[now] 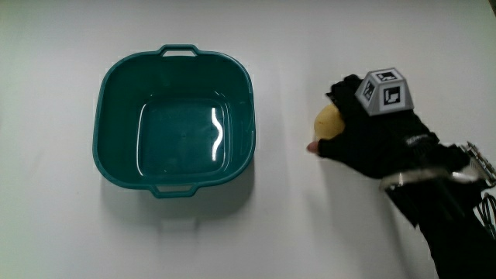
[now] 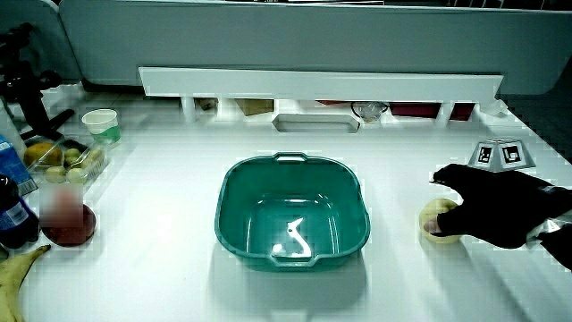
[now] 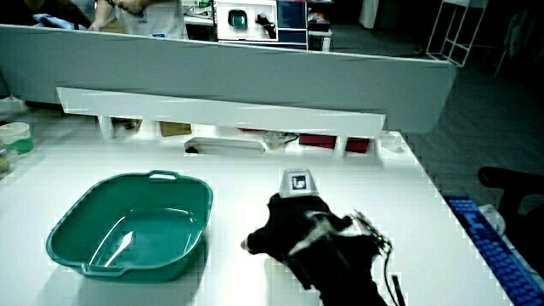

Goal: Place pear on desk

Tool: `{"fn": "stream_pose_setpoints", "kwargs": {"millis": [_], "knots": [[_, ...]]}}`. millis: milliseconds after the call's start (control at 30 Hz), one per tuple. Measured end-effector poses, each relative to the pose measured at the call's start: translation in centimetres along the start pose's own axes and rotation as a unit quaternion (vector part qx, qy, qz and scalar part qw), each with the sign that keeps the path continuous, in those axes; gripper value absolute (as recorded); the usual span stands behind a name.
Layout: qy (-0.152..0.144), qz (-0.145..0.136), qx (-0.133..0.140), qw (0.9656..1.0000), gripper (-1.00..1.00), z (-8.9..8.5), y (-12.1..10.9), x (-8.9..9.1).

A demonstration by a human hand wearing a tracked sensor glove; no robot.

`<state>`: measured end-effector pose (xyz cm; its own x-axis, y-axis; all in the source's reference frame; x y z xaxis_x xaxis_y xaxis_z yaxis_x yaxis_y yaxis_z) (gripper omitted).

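A yellow pear [image 1: 328, 120] rests on the white table beside the teal basin [image 1: 116, 85]. The gloved hand [image 1: 364, 132] lies over the pear with its fingers curled around it; the patterned cube [image 1: 384, 91] sits on its back. The pear [image 2: 438, 216] shows pale under the hand [image 2: 487, 201] in a side view. The hand [image 3: 293, 228] covers the pear where the basin [image 3: 76, 223] appears nearer the table's edge.
The teal basin [image 2: 234, 192] holds nothing. At the table's edge stand a white cup [image 2: 101, 122], a clear box of fruit [image 2: 63, 158], a dark bottle [image 2: 13, 215], a red-filled bowl [image 2: 67, 224] and a banana [image 2: 20, 266]. A low white partition [image 2: 322, 85] borders the table.
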<state>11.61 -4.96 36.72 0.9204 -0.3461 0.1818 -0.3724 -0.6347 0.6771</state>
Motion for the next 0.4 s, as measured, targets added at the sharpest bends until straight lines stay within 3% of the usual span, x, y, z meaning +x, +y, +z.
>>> {"fn": "stream_pose_setpoints", "kwargs": {"millis": [67,100,167,200,233,300,333,400], "knots": [[-0.018,0.010,-0.027,0.9994,-1.00,-1.3,0.0,-1.0],[-0.017,0.015,-0.026,0.9994,-1.00,-0.2,-1.5,-2.6],[-0.020,0.048,-0.048,0.9975,-1.00,-1.0,-2.1,-3.8],[-0.047,0.043,-0.028,0.9976,-1.00,-0.8,-2.8,-4.6],[-0.052,0.057,-0.062,0.9951,-1.00,-1.5,-3.0,-5.0],[-0.085,0.036,-0.019,0.9956,-1.00,-2.0,-3.7,-5.6],[-0.058,0.061,-0.075,0.9937,-1.00,-1.6,-4.6,-6.4],[-0.071,0.072,-0.061,0.9930,-1.00,-1.5,-5.6,-7.4]]}}
